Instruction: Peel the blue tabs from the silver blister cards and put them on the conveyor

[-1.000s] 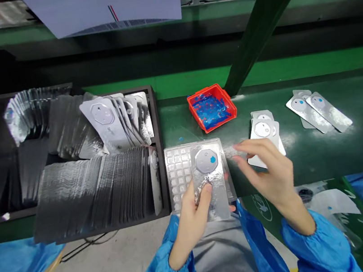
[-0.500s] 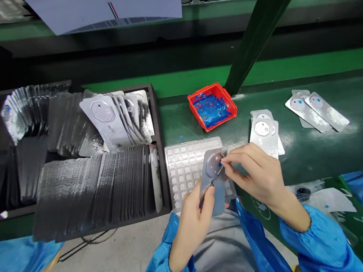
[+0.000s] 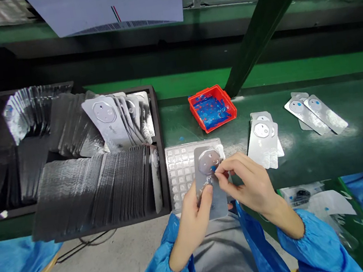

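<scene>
The left hand [image 3: 192,218] holds a plate [image 3: 216,201] by its lower left side, thumb on the face. The plate's top end points away from the person, with a blue dot [image 3: 213,168] at the lower right of its octagon. The right hand [image 3: 248,183] is narrowed, thumb and forefinger nearly together over the plate's right edge, just beside the dot; whether they pinch anything, I cannot tell. The plate is above the right half of a clear tray [image 3: 176,166], at the counter's [image 3: 311,160] near edge. Left of the tray, just beside it, is a black box [image 3: 155,117] crowded with plates. Beyond the tray, near the counter's far edge, sits a red bin [image 3: 222,124] of blue and red bits. A pile [image 3: 262,146] lies right of the right hand; three plates [image 3: 311,114] overlap farther right, nearer the far edge.
</scene>
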